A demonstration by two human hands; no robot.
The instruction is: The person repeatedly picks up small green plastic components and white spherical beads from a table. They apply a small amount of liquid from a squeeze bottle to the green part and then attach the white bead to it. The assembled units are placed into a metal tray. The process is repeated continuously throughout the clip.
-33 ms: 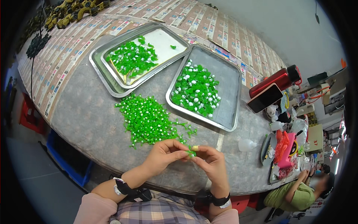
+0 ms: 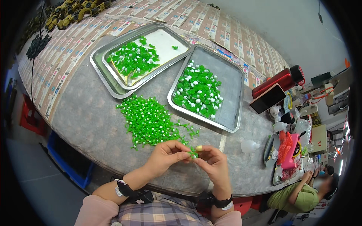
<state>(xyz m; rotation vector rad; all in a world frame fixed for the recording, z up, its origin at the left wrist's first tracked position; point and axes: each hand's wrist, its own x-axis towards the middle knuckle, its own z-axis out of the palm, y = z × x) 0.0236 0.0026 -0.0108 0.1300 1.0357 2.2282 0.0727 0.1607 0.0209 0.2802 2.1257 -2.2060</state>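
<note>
Small green piece [image 2: 194, 153]: bright, white-spotted; left hand [image 2: 169, 153], right hand [image 2: 213, 162]: both pinching it; shape partly hidden

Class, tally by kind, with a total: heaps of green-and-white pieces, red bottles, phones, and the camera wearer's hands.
Heaps: 3 (left heap, right heap, near heap)
Red bottle: 1
Phone: 1
Hands: 2 (left hand, right hand)
Total: 7
</note>
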